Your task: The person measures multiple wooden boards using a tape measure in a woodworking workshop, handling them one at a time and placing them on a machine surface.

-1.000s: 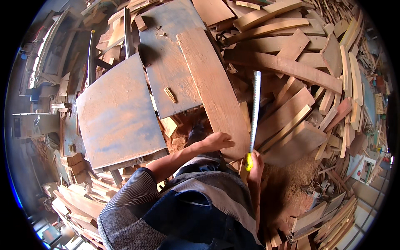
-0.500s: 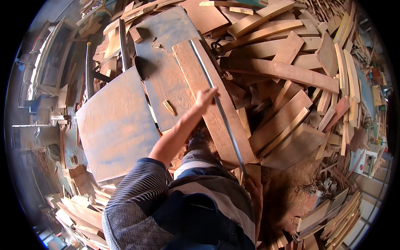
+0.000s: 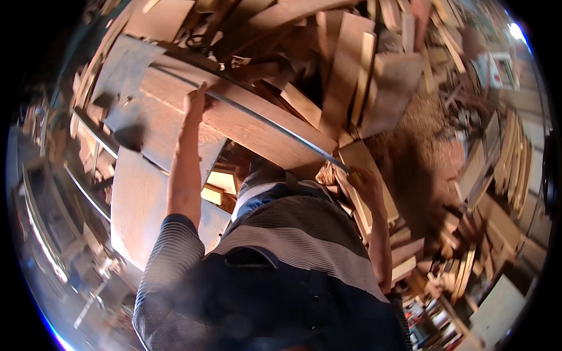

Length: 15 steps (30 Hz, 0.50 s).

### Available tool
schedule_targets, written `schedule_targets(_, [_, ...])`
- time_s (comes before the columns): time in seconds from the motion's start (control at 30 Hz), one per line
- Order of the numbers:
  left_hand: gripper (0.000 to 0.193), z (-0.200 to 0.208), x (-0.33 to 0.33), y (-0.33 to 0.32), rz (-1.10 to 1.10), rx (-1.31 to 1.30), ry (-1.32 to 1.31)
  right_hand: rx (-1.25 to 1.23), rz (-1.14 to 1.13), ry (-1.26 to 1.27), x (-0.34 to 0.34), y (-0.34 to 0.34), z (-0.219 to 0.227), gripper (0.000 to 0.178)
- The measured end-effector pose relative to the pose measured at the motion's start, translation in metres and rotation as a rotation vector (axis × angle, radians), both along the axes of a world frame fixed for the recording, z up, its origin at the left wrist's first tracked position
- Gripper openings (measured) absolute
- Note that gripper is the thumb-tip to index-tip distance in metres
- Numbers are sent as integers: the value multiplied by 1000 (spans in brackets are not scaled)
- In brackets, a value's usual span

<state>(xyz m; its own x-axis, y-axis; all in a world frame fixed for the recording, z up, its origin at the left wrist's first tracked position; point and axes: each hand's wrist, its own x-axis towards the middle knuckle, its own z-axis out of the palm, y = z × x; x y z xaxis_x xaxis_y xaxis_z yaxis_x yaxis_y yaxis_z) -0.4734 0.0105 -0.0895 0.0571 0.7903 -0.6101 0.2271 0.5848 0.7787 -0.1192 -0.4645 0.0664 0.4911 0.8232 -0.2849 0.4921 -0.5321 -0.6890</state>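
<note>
A long thin metal strip lies lengthwise along a broad reddish-brown plank. My left hand closes on the strip toward its far-left end, with the fingers partly turned away. Down at the near-right end, my right hand is closed around the strip, just past the plank's edge. The plank's far part rests over a dusty grey metal tabletop, and its near end reaches in front of my body. A second metal panel sits beside my left forearm.
Loose boards are heaped beyond and right of the plank. Sawdust covers the ground at right. Stacked strips of wood stand farther right. A short board lies beside my right hand. Metal rails run along the left.
The view has turned, so plank and strip lie more crosswise. My left hand is farther along the strip toward its far end. My right hand, mostly hidden before, now shows at the near end.
</note>
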Motion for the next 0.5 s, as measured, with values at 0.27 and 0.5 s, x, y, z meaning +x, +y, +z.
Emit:
schedule_targets(0.27, [35,36,12,-14,-56,38,-24,-56,-77,-29,-17,2,-17,35])
schedule_targets(0.5, [35,40,11,-14,-93,22,-14,-48,-115,-23,-24,0,-29,35])
